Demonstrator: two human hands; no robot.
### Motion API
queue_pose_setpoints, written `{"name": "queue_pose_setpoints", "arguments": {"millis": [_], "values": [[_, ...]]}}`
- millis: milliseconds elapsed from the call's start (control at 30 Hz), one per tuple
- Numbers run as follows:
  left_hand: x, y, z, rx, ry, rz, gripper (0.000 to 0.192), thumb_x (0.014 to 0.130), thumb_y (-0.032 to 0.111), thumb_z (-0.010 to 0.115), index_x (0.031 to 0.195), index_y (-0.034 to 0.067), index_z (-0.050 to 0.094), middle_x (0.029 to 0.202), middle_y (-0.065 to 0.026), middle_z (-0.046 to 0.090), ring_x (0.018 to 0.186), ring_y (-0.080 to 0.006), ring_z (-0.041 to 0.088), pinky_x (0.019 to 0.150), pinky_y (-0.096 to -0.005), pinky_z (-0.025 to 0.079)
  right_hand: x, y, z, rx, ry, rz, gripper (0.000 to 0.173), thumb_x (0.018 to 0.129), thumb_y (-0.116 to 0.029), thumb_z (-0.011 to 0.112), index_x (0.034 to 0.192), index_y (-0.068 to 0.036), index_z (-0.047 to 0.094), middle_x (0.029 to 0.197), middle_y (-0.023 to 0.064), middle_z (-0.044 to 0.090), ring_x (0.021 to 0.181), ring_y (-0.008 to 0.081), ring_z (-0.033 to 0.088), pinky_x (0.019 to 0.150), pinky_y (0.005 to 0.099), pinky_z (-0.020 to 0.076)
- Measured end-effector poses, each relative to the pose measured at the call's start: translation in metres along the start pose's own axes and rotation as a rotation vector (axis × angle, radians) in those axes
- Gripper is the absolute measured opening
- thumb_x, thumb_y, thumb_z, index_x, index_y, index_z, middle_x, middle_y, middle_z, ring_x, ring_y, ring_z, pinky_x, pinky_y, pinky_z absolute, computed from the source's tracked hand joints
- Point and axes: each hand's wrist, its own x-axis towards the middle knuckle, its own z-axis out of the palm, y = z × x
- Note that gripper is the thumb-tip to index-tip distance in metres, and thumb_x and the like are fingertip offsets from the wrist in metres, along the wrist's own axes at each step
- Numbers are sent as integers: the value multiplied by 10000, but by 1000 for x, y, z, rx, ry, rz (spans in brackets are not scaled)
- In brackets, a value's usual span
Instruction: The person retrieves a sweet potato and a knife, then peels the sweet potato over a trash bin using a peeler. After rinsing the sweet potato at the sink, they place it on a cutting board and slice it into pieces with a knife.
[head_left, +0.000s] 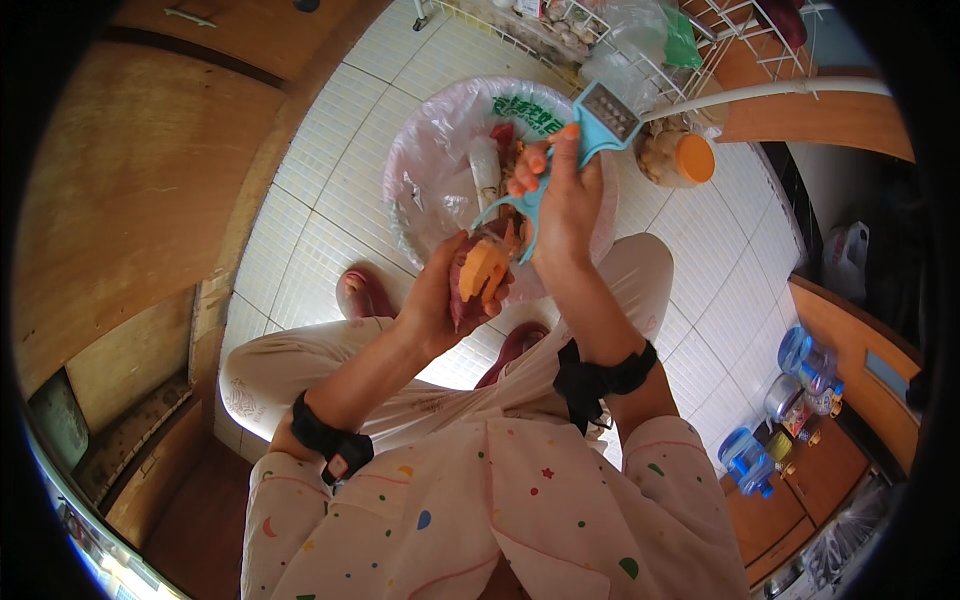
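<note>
In my left hand (436, 296) is a sweet potato (480, 271) with purple-red skin, and a broad patch of orange flesh lies bare on its upper side. My right hand (568, 196) grips a light-blue plastic peeler (541, 206). Its forked head points down at the far end of the sweet potato; whether the blade touches is hard to tell. A metal grater panel (609, 112) sits at the other end of the peeler, beyond my fingers. Beneath both hands stands a round bin (429, 161) lined with a clear plastic bag, with peelings (512, 154) and other scraps inside.
A white wire rack (652, 71) holding bags and produce stands beyond the bin. To the bin's right is a jar with an orange lid (694, 159). Wooden cabinets (142, 195) line the left. Blue-tinted plastic bottles (750, 457) stand at the lower right, and my knees flank the bin.
</note>
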Motion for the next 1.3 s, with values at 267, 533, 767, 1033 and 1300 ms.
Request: {"name": "queue_pose_setpoints", "arguments": {"millis": [267,533,767,1033,1300], "values": [[-9,-1,3,126,-132,-4,464,906,450,433,1171,74,495,915,-127,571,709,-183,529,507,-227,430,33,5,-12,-73,98,-34,226,973,-274,437,883,-80,363,643,27,407,491,105,365,445,285,358],[-8,7,6,98,-132,20,493,903,466,456,1178,59,487,918,-125,572,709,-176,533,522,-221,434,17,-4,-9,-50,-9,-57,270,965,-332,458,875,-91,377,684,14,399,554,96,368,514,267,362],[2,9,-2,262,9,144,481,918,482,438,1136,61,519,909,-100,608,696,-160,560,531,-240,448,-1,-12,3,-10,2,16,253,966,-330,457,889,-101,383,683,9,387,574,97,371,529,263,359],[-1,12,3,191,57,48,420,948,450,374,1112,96,533,839,-59,628,693,-167,587,584,-292,474,-33,1,23,-69,-208,-47,216,966,-233,464,886,-40,412,631,34,445,484,97,418,449,261,393],[-4,8,5,137,97,148,382,949,422,398,1060,82,533,875,-77,616,697,-183,586,632,-322,491,-32,8,20,-199,-317,-104,211,980,-211,416,866,-37,385,610,29,420,467,87,392,411,259,383]]}}
